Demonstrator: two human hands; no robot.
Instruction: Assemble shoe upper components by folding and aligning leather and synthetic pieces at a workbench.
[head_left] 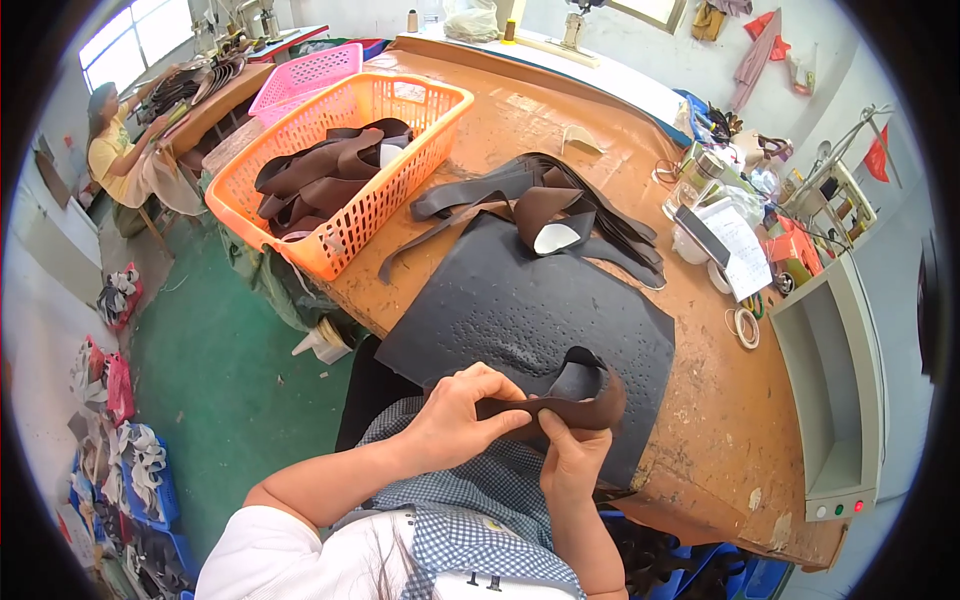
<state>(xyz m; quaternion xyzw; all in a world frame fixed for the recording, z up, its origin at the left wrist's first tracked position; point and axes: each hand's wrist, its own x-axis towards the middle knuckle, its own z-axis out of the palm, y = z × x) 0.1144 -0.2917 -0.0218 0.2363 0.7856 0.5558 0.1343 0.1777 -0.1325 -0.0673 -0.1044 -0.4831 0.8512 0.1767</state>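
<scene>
Both my hands hold a curved brown leather piece [602, 403] with a dark grey inner side, bent into a loop at its right end. My left hand [462, 412] pinches its edge between thumb and fingers. Close beside it, my right hand [574, 458] grips the lower edge with the thumb on top. The piece is held over the near edge of a black pitted mat [480, 300]. Just beyond the mat lies a pile of dark leather strips [610, 222], with a brown piece [545, 208] with a white patch on top.
An orange basket [236, 208] of brown leather pieces stands at the table's left edge, a pink basket [300, 75] behind it. Along the right are tape rolls [745, 328], a paper sheet [740, 250] and a grey metal box [835, 400]. Another person [125, 150] sits far left.
</scene>
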